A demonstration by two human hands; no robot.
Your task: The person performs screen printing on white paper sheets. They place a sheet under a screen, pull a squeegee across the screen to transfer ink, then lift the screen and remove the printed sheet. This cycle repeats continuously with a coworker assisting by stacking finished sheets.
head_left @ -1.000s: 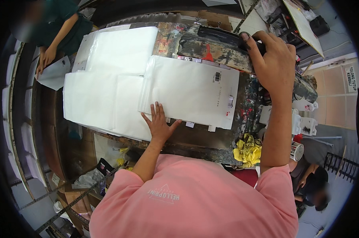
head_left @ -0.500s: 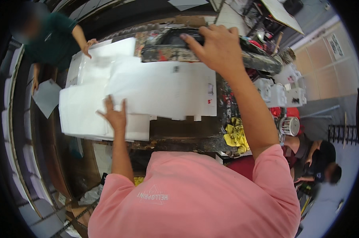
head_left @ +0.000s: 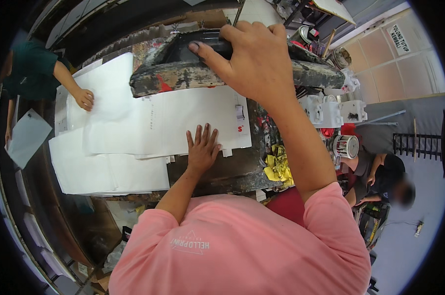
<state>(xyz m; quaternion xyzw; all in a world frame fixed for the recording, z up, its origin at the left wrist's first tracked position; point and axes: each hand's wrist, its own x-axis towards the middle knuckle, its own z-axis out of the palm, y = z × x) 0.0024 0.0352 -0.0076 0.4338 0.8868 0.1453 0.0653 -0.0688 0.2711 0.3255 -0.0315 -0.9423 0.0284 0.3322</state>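
My right hand (head_left: 259, 61) grips the near edge of a wooden screen printing frame (head_left: 183, 78), thumb on its inner side. Dark ink stains the frame, which is held up over the far part of a white printed sheet (head_left: 173, 118). The sheet's far edge is hidden behind it. My left hand (head_left: 203, 150) lies flat with fingers spread on the sheet's near edge, palm toward the dark table (head_left: 222, 169). More white sheets (head_left: 104, 172) overlap to the left, where a co-worker's hand (head_left: 84, 100) rests over them.
The co-worker's other hand holds a pale sheet (head_left: 28, 137) at far left. A crumpled yellow cloth or paper (head_left: 278, 167) sits on the table's right edge. White containers (head_left: 321, 110) and a paint bucket (head_left: 346, 146) stand to the right, near a seated person (head_left: 387, 177).
My left hand has moved right from above the left sheets down onto the printed sheet's near edge. The frame looks larger and nearer. The co-worker's hand has come down toward the sheets.
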